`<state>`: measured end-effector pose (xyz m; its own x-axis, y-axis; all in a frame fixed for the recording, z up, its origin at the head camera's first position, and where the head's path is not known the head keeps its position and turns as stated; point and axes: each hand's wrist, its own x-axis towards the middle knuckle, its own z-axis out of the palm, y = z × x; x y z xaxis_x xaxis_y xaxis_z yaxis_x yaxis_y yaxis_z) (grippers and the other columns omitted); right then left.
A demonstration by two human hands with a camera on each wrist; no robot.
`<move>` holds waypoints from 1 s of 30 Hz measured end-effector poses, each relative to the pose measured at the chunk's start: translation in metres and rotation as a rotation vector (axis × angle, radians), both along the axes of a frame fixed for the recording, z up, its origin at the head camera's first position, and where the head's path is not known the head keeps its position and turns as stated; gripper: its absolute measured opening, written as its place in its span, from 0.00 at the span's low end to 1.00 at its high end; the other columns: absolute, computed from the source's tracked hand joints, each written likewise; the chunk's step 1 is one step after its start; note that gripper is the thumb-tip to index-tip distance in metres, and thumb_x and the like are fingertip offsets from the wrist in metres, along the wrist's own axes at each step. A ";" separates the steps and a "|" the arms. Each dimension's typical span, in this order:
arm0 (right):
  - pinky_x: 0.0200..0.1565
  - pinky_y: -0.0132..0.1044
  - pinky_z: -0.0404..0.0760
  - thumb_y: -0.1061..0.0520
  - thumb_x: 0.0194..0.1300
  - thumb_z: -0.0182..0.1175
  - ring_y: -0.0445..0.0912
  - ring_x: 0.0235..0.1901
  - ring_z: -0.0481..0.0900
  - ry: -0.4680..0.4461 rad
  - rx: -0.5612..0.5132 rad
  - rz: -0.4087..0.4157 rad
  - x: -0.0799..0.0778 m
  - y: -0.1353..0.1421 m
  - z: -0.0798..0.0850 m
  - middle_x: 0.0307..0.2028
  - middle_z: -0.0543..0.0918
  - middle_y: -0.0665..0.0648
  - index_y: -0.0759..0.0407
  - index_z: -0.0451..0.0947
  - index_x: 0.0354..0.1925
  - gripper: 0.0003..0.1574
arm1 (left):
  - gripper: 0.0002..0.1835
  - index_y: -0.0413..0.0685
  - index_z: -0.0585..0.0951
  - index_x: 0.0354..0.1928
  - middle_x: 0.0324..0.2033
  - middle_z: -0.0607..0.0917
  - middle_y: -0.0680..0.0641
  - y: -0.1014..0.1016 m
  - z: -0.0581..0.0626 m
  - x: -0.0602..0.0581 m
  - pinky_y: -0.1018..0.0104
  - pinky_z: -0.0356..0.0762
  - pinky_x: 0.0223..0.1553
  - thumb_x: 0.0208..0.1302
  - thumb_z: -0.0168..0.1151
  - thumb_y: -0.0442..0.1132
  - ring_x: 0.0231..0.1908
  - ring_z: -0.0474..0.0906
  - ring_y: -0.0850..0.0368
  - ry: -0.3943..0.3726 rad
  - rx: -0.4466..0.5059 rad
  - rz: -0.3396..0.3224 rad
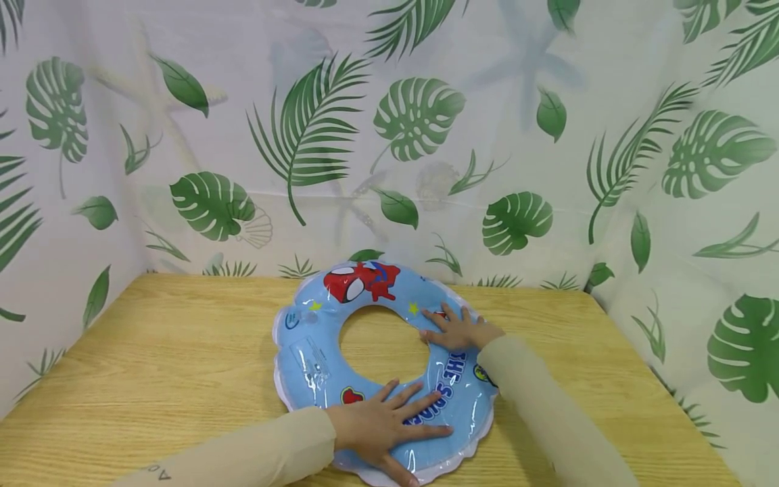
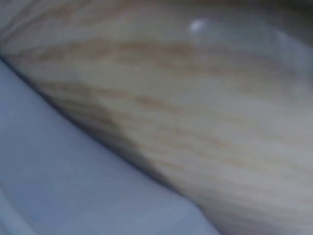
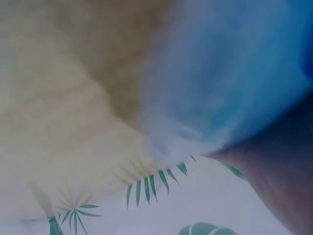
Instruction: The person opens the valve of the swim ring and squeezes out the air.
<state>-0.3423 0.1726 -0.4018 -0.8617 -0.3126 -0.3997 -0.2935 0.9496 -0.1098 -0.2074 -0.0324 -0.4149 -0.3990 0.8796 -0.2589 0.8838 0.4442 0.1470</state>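
Note:
A blue inflatable swim ring with a whitish scalloped edge and a red cartoon figure lies on the wooden table. My left hand rests flat across its near side with fingers spread, partly covering the printed letters. On the ring's right side lies my right hand, palm down, its fingers reaching toward the inner hole. The right wrist view shows the blue side of the swim ring close up, with part of the right hand dark at the edge. In the left wrist view the hand is out of sight.
The wooden table extends to both sides of the ring. Behind it and along the sides hang white sheets printed with green leaves. In the left wrist view, a pale blurred surface fills the lower left corner.

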 end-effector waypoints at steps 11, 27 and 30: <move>0.59 0.68 0.53 0.33 0.67 0.38 0.71 0.63 0.53 0.165 -0.086 -0.083 -0.015 -0.015 0.012 0.66 0.54 0.70 0.53 0.48 0.70 0.42 | 0.43 0.80 0.35 0.68 0.71 0.30 0.55 0.002 0.007 0.000 0.43 0.35 0.68 0.55 0.44 0.72 0.71 0.26 0.47 -0.001 -0.023 0.007; 0.60 0.70 0.37 0.29 0.66 0.31 0.68 0.68 0.31 0.206 -0.156 -0.007 -0.026 -0.004 -0.024 0.72 0.32 0.59 0.38 0.33 0.71 0.42 | 0.42 0.81 0.36 0.67 0.71 0.31 0.55 0.001 0.003 0.000 0.42 0.35 0.68 0.55 0.44 0.72 0.71 0.27 0.48 -0.005 0.000 0.010; 0.61 0.70 0.37 0.30 0.67 0.32 0.68 0.68 0.33 0.213 -0.151 -0.013 -0.023 -0.006 -0.024 0.72 0.34 0.60 0.39 0.35 0.71 0.41 | 0.43 0.82 0.36 0.67 0.71 0.30 0.55 0.001 0.001 0.001 0.43 0.35 0.68 0.55 0.44 0.72 0.71 0.26 0.48 -0.003 0.002 0.016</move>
<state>-0.3649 0.1667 -0.4253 -0.9260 -0.3429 -0.1581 -0.3128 0.9311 -0.1878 -0.2064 -0.0311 -0.4139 -0.4120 0.8739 -0.2579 0.8763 0.4576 0.1507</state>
